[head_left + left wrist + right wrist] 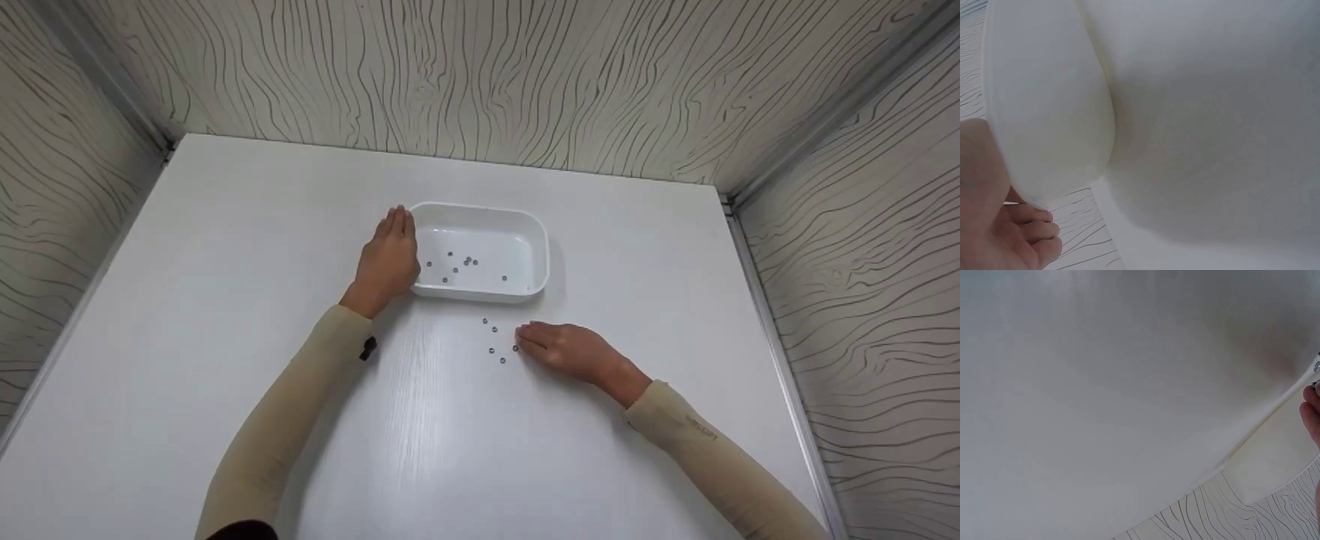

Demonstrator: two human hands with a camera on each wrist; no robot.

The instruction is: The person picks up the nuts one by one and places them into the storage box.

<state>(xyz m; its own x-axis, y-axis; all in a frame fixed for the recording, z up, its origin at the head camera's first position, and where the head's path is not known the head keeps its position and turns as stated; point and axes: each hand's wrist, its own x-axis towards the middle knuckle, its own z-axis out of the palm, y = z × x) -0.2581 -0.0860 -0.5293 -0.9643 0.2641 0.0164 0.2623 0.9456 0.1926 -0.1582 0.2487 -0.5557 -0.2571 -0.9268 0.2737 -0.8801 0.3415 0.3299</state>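
Observation:
My left hand [388, 255] grips the left end of a white plastic tub [480, 294]. In the left wrist view its fingers [1039, 232] bend beside the tub's outer wall [1055, 107]; the thumb is hidden. Inside the tub lie several small metal nuts [455, 270], scattered over its floor. My right hand [574, 351] is low over the table in front of the tub, fingers together and pointing left. Right at its fingertips is one small nut [515, 348]. More loose nuts [492, 350] lie just left of it. In the right wrist view only the fingertips [1311, 413] show.
Everything rests on a white table [360, 465]. Walls with a wood-line pattern [480, 82] stand close behind the table and along both sides. A small black clip [368, 348] sits by the left sleeve's cuff.

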